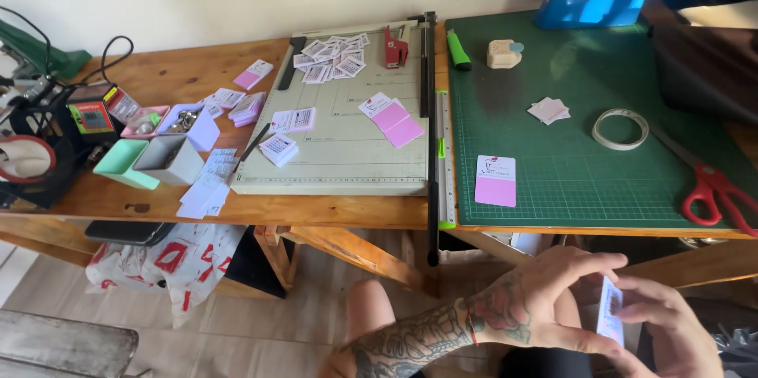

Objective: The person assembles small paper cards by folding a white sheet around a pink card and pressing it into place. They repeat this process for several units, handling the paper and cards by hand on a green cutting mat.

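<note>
Card in hand: a small white card (610, 311) is held at 5 o'clock in the view, below the table edge, over the lap.
Left hand (545, 299): tattooed; its grip is pinched on the card's near edge, thumb below, fingers arched over the top.
Right hand (671, 331): its grip is closed on the card's far side, fingers curled behind it.
Handling: judged light, thin and bendable, easily creased; best taken by the edges, as it is now.
Pink-and-white card (496, 181): lies flat on the green cutting mat (600, 157), at 3 o'clock.
Pink cards (397, 123): on the paper trimmer (347, 149), centre.
Loose printed labels (332, 58): small white squares, heaped at 12 o'clock.
White cards (548, 110): small stack on the mat.
Table (174, 78): wooden; more card stacks at 9 o'clock.
</note>
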